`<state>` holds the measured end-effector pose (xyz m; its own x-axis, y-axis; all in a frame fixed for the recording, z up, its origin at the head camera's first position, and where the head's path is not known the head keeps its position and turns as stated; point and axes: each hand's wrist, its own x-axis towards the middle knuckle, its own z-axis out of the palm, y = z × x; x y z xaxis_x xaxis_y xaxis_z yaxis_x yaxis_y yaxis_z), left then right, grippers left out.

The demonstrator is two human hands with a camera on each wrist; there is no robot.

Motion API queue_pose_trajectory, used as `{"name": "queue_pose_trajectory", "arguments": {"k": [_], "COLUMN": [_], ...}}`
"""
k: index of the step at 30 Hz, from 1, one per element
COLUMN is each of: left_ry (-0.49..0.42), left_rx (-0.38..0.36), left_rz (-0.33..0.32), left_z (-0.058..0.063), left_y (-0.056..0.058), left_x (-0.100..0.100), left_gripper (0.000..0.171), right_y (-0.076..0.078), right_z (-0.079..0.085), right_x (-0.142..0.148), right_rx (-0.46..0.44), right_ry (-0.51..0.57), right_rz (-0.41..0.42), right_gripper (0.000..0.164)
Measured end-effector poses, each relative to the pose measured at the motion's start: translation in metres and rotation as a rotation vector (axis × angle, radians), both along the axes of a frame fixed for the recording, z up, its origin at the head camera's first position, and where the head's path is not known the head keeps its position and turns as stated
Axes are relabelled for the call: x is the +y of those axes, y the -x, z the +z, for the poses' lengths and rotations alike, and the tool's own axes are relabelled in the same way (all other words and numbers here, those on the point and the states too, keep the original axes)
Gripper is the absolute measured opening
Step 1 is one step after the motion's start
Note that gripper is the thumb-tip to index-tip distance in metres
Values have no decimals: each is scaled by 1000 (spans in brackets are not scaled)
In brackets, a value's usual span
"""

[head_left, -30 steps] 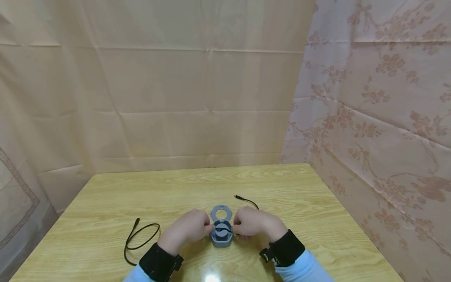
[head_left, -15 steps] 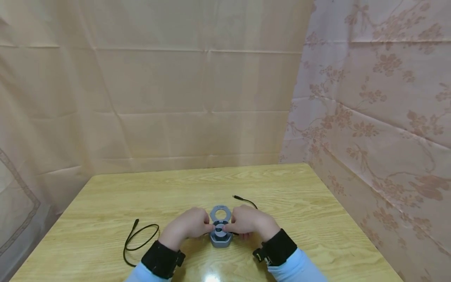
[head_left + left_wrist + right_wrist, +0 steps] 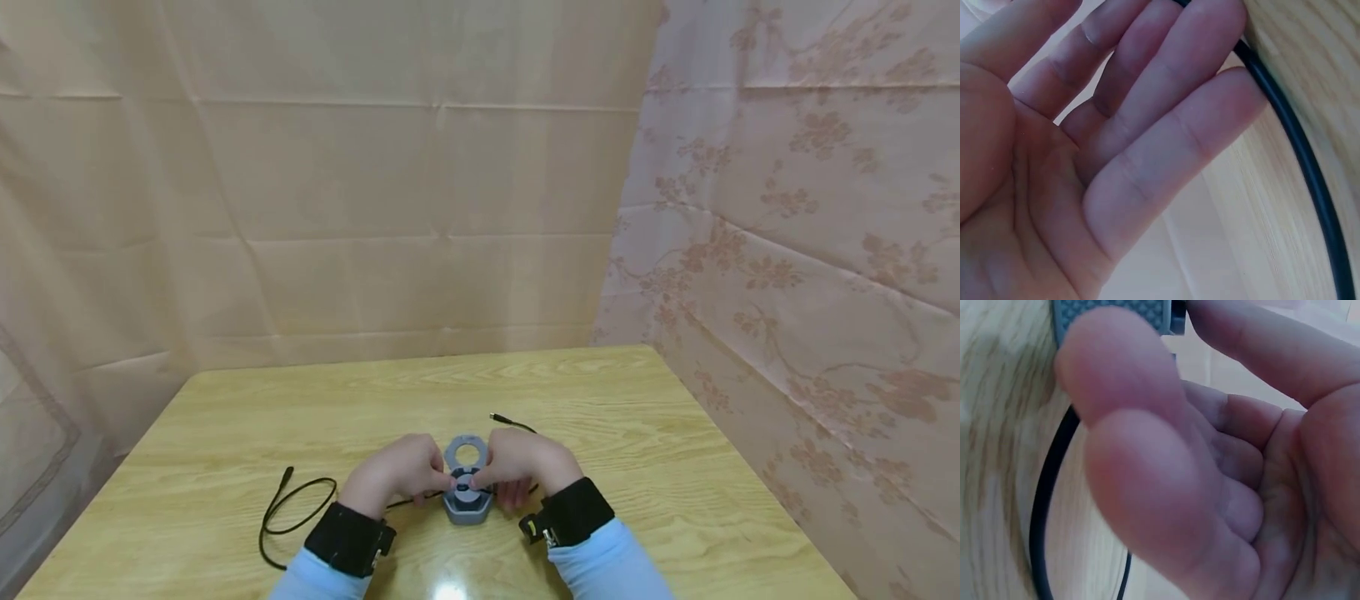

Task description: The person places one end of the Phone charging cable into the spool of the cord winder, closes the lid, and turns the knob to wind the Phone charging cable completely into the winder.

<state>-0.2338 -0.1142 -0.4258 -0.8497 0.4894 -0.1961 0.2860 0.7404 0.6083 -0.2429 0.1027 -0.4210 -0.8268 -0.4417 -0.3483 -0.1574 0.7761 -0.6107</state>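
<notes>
A grey hexagonal cable winder stands on the table near its front, its ring-shaped lid flipped open behind it. A black cable runs across the round core in the middle. From the left, my left hand pinches the cable with thumb and forefinger at the core. My right hand does likewise from the opposite side, thumb tip on the core and other fingers curled beneath. In the left wrist view the cable passes behind the fingertips. The right wrist view shows the winder's textured side by the thumb.
On the left of the wooden table lies a loop of the cable with one plug. The other plug lies behind my right hand. A beige curtain hangs behind, a flowered one on the right.
My right hand has moved left, its thumb coming from the winder's side onto the core. My left hand stays almost in place. The winder has hardly moved.
</notes>
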Motion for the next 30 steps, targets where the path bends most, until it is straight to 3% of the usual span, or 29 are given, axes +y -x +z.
{"name": "queue_pose_trajectory", "arguments": {"k": [17, 30], "left_ry": [-51, -54], "left_rx": [-56, -110], "left_rz": [40, 42], "left_z": [-1, -5], "left_y": [1, 2], "left_x": [0, -5], "left_gripper": [25, 32], "right_y": [6, 3], "right_z": [-4, -4], "right_x": [2, 6], "right_rx": [-83, -73], "right_ry": [40, 115], "right_rz": [11, 52], "right_gripper": [27, 36]}}
